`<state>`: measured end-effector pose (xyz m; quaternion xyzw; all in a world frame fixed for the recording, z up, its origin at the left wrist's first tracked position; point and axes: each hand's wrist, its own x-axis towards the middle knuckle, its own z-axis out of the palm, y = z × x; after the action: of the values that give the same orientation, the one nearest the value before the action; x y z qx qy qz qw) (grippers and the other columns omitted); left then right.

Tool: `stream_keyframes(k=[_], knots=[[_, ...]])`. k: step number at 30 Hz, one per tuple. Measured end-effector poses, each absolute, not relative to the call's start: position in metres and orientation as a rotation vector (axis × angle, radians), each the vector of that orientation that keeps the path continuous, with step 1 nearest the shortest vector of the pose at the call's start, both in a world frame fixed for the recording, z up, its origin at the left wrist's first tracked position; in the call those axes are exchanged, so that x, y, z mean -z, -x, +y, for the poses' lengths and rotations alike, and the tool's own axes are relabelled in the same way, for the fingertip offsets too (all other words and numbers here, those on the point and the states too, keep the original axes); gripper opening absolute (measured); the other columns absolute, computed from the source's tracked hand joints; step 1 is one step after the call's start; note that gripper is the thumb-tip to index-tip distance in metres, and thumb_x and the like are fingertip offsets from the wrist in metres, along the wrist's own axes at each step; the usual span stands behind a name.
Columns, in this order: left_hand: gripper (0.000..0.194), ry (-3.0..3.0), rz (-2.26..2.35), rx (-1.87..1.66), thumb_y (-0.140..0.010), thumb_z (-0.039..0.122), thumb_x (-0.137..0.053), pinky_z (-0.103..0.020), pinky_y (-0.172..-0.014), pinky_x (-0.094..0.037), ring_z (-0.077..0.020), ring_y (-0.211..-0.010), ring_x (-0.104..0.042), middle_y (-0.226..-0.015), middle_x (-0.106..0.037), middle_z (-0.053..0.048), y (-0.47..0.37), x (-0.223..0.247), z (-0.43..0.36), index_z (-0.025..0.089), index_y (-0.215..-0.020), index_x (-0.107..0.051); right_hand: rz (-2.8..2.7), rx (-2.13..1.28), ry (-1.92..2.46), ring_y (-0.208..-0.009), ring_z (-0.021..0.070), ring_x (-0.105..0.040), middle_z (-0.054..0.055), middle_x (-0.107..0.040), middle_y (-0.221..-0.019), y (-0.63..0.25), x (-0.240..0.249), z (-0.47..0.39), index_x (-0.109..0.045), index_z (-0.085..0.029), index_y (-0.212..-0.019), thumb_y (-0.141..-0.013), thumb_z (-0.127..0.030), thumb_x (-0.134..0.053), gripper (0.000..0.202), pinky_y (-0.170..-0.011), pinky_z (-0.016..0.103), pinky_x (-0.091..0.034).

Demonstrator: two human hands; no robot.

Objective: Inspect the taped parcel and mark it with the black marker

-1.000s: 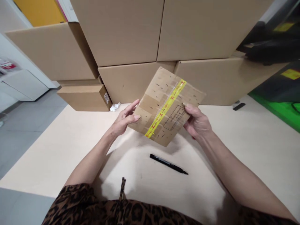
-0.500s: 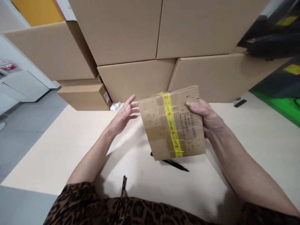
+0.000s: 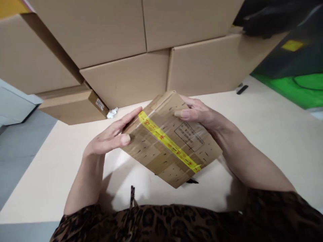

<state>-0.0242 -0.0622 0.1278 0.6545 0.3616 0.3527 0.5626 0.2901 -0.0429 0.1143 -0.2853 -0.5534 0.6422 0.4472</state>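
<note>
Left hand (image 3: 109, 139) and right hand (image 3: 199, 112) clamped on one taped parcel (image 3: 171, 141), held above table (image 3: 272, 134); one pen tip (image 3: 192, 181) seen beneath.

1. A small cardboard parcel (image 3: 171, 141) was held tilted above the pale table (image 3: 277, 134), in the middle of the frame.
2. The left hand (image 3: 111, 139) pressed flat against its left edge; the right hand (image 3: 202, 114) gripped its upper right side, thumb on top.
3. A yellow tape strip (image 3: 169, 144) ran diagonally across the parcel, beside a printed box outline (image 3: 189, 136).
4. A black marker tip (image 3: 193, 182) showed just below the parcel.
5. Large cartons (image 3: 126, 77) were stacked across the top of the frame.
</note>
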Motion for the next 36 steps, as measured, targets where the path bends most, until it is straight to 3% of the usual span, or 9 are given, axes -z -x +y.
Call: stream_keyframes(k=[4,6,9,12,15,18,24,32,36], knots=[[0.081,-1.549,0.922,-0.828,-0.064,0.049,-0.102,-0.064,-0.129,-0.052,-0.0495,-0.155,-0.058,-0.137,-0.081,-0.008,0.025,-0.131,-0.064,0.032,-0.140,-0.081,-1.516,-1.573,0.743,-0.127,0.0359,-0.079,0.009,-0.083,-0.131,-0.287,-0.122,-0.035,-0.075,-0.020,-0.134,-0.073,-0.064,-0.097,0.078,-0.095,0.048,-0.072],[0.081,-1.539,0.954,-0.937,-0.063,0.055,-0.100,-0.062,-0.123,-0.058,-0.0499,-0.147,-0.065,-0.126,-0.084,-0.006,0.027,-0.128,-0.063,0.031,-0.138,-0.081,-1.622,-1.418,0.733,-0.134,0.0269,-0.076,0.002,-0.082,-0.134,-0.294,-0.127,-0.030,-0.075,-0.021,-0.133,-0.092,-0.066,-0.081,0.060,-0.106,0.041,-0.065],[0.066,-1.482,0.980,-1.215,-0.064,0.060,-0.099,-0.059,-0.119,-0.063,-0.0496,-0.144,-0.066,-0.115,-0.086,-0.002,0.031,-0.129,-0.059,0.027,-0.120,-0.087,-1.469,-0.956,0.953,-0.116,0.0142,-0.079,-0.010,-0.076,-0.100,-0.318,-0.127,-0.027,-0.078,-0.025,-0.104,-0.108,-0.046,-0.058,0.030,-0.091,0.031,-0.054],[0.062,-1.436,0.915,-1.370,-0.063,0.049,-0.099,-0.059,-0.116,-0.065,-0.0466,-0.151,-0.062,-0.109,-0.086,0.006,0.034,-0.138,-0.053,0.036,-0.122,-0.085,-1.298,-0.934,1.111,-0.083,0.0217,-0.077,-0.004,-0.075,-0.088,-0.344,-0.111,-0.038,-0.073,-0.034,-0.087,-0.093,-0.051,-0.085,0.021,-0.075,0.037,-0.064],[0.080,-1.383,0.901,-1.447,-0.064,0.041,-0.096,-0.060,-0.113,-0.066,-0.0434,-0.153,-0.061,-0.108,-0.086,0.014,0.037,-0.142,-0.050,0.050,-0.140,-0.074,-1.501,-1.032,1.244,-0.067,0.0235,-0.065,0.001,-0.070,-0.077,-0.351,-0.084,-0.070,-0.072,-0.036,-0.082,-0.092,-0.059,-0.084,0.028,-0.064,0.041,-0.060],[0.076,-1.290,0.944,-1.502,-0.067,0.042,-0.091,-0.061,-0.111,-0.066,-0.0438,-0.151,-0.062,-0.109,-0.086,0.010,0.038,-0.129,-0.052,0.048,-0.141,-0.074,-2.023,-1.260,1.234,-0.068,0.0236,-0.065,0.005,-0.074,-0.080,-0.334,-0.060,-0.119,-0.076,-0.028,-0.090,-0.103,-0.059,-0.068,0.035,-0.061,0.040,-0.054],[0.067,-1.100,0.943,-1.534,-0.067,0.042,-0.092,-0.054,-0.114,-0.064,-0.0422,-0.141,-0.070,-0.115,-0.084,-0.005,0.035,-0.086,-0.053,0.032,-0.131,-0.076,-2.875,-1.173,0.752,-0.092,0.0293,-0.075,0.015,-0.079,-0.105,-0.296,-0.034,-0.186,-0.075,-0.016,-0.113,-0.102,-0.025,-0.068,0.015,-0.079,0.040,-0.058],[0.091,-0.846,1.060,-1.455,-0.066,0.040,-0.092,-0.050,-0.108,-0.061,-0.0389,-0.134,-0.071,-0.129,-0.079,-0.006,0.017,-0.062,-0.051,0.029,-0.150,-0.061,-2.580,-1.472,1.054,-0.071,0.0167,-0.059,0.001,-0.067,-0.084,-0.305,-0.045,-0.155,-0.058,-0.025,-0.096,-0.094,-0.017,-0.066,0.012,-0.063,0.029,-0.049],[0.098,-0.766,1.031,-1.408,-0.062,0.042,-0.096,-0.049,-0.098,-0.062,-0.0376,-0.128,-0.071,-0.129,-0.077,-0.006,0.006,-0.055,-0.047,0.027,-0.151,-0.057,-1.833,-1.500,0.931,-0.059,0.0115,-0.061,0.000,-0.070,-0.086,-0.317,-0.070,-0.125,-0.073,-0.026,-0.109,-0.096,-0.031,-0.080,0.015,-0.052,0.026,-0.054]])
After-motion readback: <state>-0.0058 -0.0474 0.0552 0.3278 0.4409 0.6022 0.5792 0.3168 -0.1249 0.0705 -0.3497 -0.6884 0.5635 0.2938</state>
